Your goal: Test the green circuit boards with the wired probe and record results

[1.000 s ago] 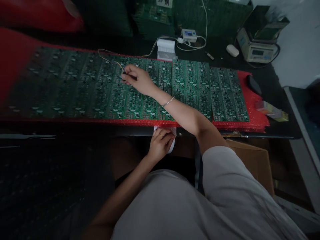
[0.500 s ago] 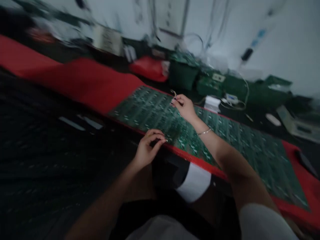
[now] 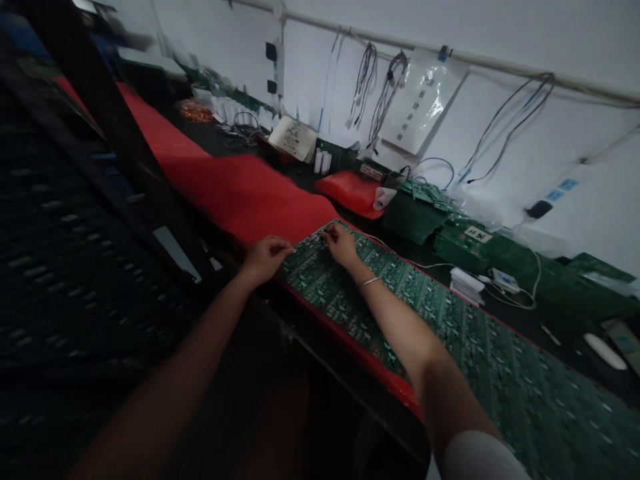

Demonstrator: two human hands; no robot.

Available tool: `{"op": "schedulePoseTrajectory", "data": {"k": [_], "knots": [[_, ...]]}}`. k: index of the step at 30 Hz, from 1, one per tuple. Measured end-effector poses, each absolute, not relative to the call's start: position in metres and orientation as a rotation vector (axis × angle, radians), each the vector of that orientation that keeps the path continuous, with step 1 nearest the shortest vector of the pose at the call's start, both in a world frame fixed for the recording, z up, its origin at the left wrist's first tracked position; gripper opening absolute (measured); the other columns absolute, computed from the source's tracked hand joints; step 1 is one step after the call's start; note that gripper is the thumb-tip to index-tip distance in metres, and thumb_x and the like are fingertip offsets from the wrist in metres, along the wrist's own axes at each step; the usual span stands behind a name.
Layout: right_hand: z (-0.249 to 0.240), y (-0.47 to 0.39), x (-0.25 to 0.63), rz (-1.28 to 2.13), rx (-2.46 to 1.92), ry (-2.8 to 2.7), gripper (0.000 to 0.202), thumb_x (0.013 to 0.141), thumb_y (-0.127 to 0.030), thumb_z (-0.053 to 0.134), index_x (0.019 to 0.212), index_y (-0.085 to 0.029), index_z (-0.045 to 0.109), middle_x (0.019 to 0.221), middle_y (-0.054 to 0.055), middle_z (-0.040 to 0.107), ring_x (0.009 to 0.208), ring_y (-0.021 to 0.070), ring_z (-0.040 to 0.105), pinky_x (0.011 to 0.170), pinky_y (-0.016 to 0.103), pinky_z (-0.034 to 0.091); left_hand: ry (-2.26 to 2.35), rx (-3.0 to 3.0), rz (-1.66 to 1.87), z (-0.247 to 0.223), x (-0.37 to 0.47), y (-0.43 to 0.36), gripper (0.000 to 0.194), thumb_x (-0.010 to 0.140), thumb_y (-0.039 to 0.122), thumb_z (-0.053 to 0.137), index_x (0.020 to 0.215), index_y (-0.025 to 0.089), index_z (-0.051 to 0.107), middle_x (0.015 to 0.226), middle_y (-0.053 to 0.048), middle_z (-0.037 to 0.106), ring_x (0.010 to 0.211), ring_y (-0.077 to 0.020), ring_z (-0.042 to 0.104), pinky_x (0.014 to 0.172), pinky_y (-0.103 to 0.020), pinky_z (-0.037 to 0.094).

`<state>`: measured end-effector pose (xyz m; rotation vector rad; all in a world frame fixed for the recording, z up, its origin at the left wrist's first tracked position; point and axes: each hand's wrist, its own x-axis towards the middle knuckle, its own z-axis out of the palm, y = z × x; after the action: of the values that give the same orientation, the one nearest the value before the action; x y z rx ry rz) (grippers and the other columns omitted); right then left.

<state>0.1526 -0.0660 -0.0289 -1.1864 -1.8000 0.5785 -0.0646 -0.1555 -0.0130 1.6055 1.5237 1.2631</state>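
Green circuit boards with small pale components lie side by side on a red cloth along the bench. My left hand is at the boards' near left corner, its thumb and fingers pinched together; whatever is between them is too small to make out. Over the far left end of the boards is my right hand, fingers curled into a pinch. A thin white cable runs behind it. What its fingertips hold, if anything, is hidden.
Behind the boards stand a red bag, green stacked boards, a white paper stack and a small white device. A dark metal frame rises at left. Cables hang on the wall.
The view has swung left and is sharper. Both hands have moved to the left end of the boards. The light strand seen at my right fingertips before no longer stands out there.
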Motion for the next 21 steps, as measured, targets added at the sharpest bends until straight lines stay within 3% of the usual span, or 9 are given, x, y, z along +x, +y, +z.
{"op": "schedulePoseTrajectory", "data": {"k": [10, 21], "knots": [[-0.042, -0.07, 0.157, 0.46, -1.259, -1.89, 0.011, 0.093, -0.033, 0.061, 0.091, -0.024, 0.055, 0.081, 0.003, 0.069, 0.075, 0.0217, 0.065, 0.076, 0.032, 0.05, 1.555, 1.645, 1.18, -0.025, -0.07, -0.15, 0.02, 0.075, 0.041, 0.069, 0.078, 0.022, 0.072, 0.095, -0.008, 0.075, 0.096, -0.0261, 0.067, 0.092, -0.037, 0.053], [-0.038, -0.074, 0.157, 0.514, -1.23, -1.857, 0.013, 0.092, -0.029, 0.063, 0.087, -0.025, 0.052, 0.082, 0.002, 0.07, 0.075, 0.0207, 0.065, 0.078, 0.031, 0.05, 1.563, 1.683, 1.13, -0.023, -0.072, -0.136, 0.016, 0.074, 0.038, 0.07, 0.076, 0.022, 0.073, 0.09, -0.007, 0.074, 0.087, -0.0248, 0.067, 0.084, -0.036, 0.052]]}}
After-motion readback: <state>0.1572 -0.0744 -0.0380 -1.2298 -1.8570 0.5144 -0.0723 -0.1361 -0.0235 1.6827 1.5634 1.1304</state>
